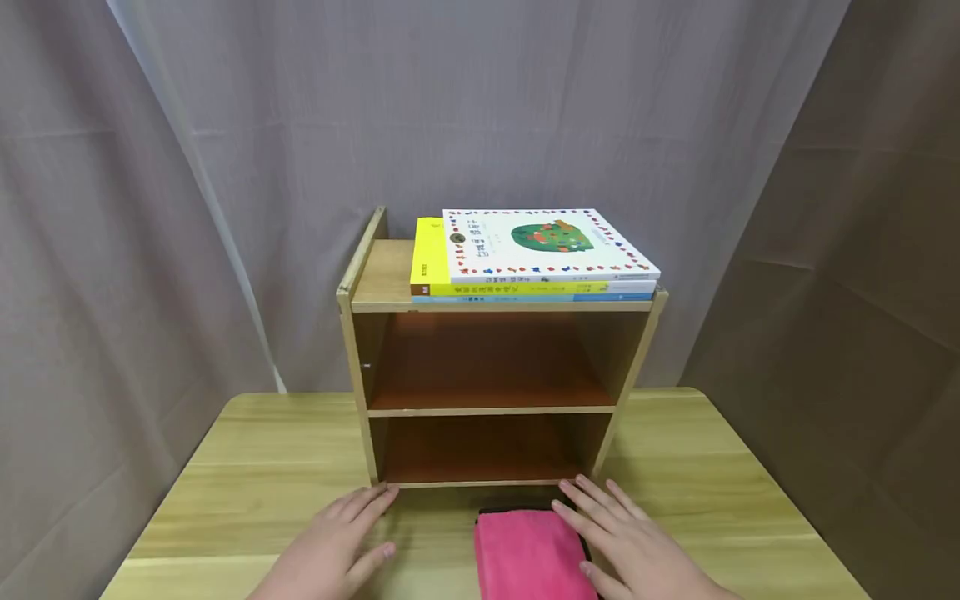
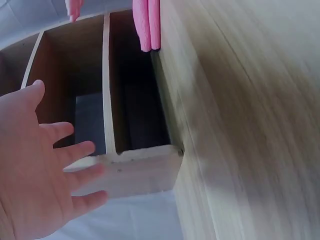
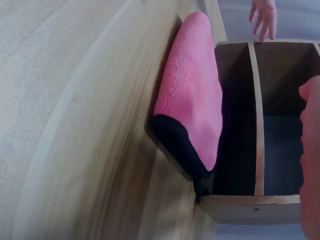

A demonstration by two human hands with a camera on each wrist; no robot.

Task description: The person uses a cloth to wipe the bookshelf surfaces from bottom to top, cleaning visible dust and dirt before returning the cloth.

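Note:
A small wooden bookshelf (image 1: 491,410) with two bare compartments stands on the table. My left hand (image 1: 330,542) is held near its lower left front corner, fingers extended and spread in the left wrist view. Over by the lower right corner is my right hand (image 1: 630,546), its fingers straight and holding nothing. Between the hands lies a folded pink cloth (image 1: 528,554) with a black edge (image 3: 172,142), in front of the shelf. The right hand's fingers overlap the cloth's right side in the head view. Only part of that hand shows in the right wrist view.
On top of the shelf lies a stack of books: a white picture book (image 1: 487,250), a yellow book (image 1: 429,254) and a blue one (image 1: 510,297). The shelf's left side panel (image 1: 363,246) rises above the top board. Grey curtains (image 1: 480,100) hang behind the wooden table (image 1: 247,483).

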